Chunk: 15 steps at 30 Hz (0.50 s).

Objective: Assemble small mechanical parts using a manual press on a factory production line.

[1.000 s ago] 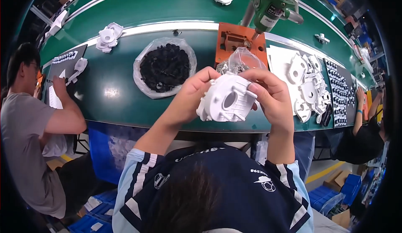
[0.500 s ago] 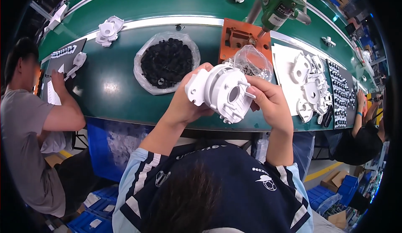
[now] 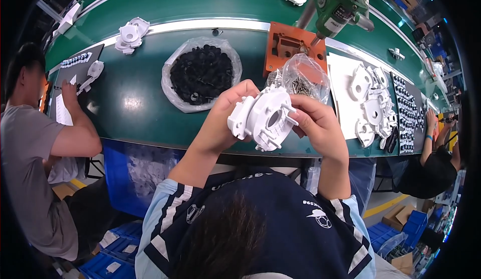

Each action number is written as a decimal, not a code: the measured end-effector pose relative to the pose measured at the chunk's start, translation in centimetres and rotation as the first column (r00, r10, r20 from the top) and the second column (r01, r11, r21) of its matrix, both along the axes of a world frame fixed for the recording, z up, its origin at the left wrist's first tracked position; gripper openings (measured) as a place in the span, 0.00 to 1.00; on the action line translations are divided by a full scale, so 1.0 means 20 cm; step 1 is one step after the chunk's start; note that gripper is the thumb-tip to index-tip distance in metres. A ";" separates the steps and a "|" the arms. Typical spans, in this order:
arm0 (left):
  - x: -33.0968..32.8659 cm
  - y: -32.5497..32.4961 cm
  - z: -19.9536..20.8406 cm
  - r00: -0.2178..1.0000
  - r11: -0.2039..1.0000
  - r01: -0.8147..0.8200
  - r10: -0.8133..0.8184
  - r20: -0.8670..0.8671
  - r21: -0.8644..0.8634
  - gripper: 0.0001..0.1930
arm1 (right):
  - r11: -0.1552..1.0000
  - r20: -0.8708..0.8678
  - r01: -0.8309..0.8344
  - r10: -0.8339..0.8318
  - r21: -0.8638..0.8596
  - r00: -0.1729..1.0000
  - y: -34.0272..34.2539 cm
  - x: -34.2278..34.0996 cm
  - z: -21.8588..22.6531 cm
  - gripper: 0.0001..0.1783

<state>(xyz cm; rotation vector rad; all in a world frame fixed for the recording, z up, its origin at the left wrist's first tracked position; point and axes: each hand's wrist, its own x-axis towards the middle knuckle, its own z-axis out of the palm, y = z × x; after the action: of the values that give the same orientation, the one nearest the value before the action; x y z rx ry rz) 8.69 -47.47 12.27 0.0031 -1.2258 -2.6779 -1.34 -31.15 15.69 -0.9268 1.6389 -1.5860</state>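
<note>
Both hands hold a white plastic housing (image 3: 261, 117) above the near edge of the green table. It has a round body with a central hole, small posts and a flat flange on its left. My left hand (image 3: 224, 116) wraps round the flange side, its fingers partly hidden behind the part. With thumb and fingers closed, my right hand (image 3: 316, 123) grips the posts at the right rim. Just beyond the hands lie a clear bag of metal screws or pins (image 3: 303, 84) and an open bag of small black parts (image 3: 201, 74).
An orange fixture (image 3: 293, 46) stands under a green press (image 3: 334, 16) at the back. White housings (image 3: 373, 109) lie on paper at right, beside a tray of small dark parts (image 3: 407, 109). More white parts (image 3: 132, 36) sit at back left. People work on either side.
The white housing has tilted in my hands, its holed face turning more to the right and its flange dropping slightly. Both hands keep their grip.
</note>
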 end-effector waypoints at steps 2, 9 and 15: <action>0.01 -0.01 0.00 1.000 1.000 0.011 -0.011 -0.007 -0.002 0.12 | 1.000 -0.021 -0.007 0.007 -0.005 1.000 0.00 0.00 0.00 0.14; -0.01 -0.05 0.02 0.977 0.999 0.020 -0.026 0.212 0.031 0.15 | 0.998 -0.135 0.063 -0.065 -0.019 0.989 -0.04 0.04 0.02 0.14; 0.04 -0.06 -0.08 0.990 0.942 0.043 -0.084 0.110 0.332 0.25 | 0.987 -0.342 0.126 -0.153 -0.099 0.927 -0.05 0.09 0.03 0.23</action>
<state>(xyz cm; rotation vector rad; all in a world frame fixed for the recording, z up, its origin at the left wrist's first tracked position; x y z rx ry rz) 9.51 -48.63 10.60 0.1817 -0.8035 -2.9454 0.41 -32.17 16.30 -1.2116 1.9348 -1.6585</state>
